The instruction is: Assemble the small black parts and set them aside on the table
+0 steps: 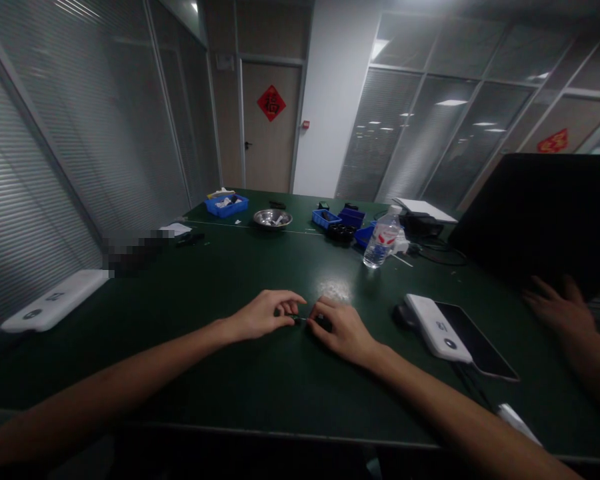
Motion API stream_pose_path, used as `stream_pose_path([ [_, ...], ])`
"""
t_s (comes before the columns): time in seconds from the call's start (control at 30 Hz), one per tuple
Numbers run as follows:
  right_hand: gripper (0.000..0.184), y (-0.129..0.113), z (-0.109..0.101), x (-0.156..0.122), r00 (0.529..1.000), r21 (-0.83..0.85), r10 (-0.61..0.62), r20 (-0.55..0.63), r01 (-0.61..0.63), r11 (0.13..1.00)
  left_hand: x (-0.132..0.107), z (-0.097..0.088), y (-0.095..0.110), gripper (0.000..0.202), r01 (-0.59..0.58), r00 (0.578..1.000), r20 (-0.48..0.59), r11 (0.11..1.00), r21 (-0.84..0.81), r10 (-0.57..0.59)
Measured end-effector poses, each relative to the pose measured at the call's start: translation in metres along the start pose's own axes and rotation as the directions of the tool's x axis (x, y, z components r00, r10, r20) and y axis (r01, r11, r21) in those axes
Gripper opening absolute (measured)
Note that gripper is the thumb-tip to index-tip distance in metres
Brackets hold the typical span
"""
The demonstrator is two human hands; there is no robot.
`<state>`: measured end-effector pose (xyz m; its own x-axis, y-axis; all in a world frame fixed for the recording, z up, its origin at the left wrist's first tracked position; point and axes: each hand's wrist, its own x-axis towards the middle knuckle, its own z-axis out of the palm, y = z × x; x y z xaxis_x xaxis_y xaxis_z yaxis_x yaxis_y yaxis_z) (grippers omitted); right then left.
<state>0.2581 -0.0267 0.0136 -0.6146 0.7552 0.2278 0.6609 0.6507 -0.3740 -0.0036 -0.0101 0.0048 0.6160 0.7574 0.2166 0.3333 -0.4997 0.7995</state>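
My left hand (267, 315) lies low over the dark green table, its index finger stretched forward and its thumb and another finger curled in at a small thin piece (303, 319). From the other side, my right hand (344, 328) has thumb and forefinger pressed together at that piece's right end. The piece looks dark with a pale glint, too small and dim for me to tell its kind. My fingers hide part of it. Both hands are close together, near the table's middle.
A water bottle (380, 240), a white power bank (437, 327) and a phone (477, 340) lie to the right. A metal bowl (273, 220) and blue trays (227, 206) stand farther back. Another person's hand (565, 310) is beside a large black screen (540, 213).
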Motion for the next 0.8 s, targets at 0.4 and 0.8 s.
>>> stream_pose_path([
  [0.4,0.013,-0.001,-0.001,0.000,1.000,0.013,-0.014,0.016,0.014,1.000,-0.007,0.008,0.003,0.023,-0.022,0.998,-0.051,0.992,0.123,0.028],
  [0.8,0.018,-0.006,0.002,-0.003,0.998,0.145,-0.040,-0.053,0.048,0.988,-0.012,0.011,0.007,0.021,-0.125,0.984,-0.129,0.992,0.009,0.125],
])
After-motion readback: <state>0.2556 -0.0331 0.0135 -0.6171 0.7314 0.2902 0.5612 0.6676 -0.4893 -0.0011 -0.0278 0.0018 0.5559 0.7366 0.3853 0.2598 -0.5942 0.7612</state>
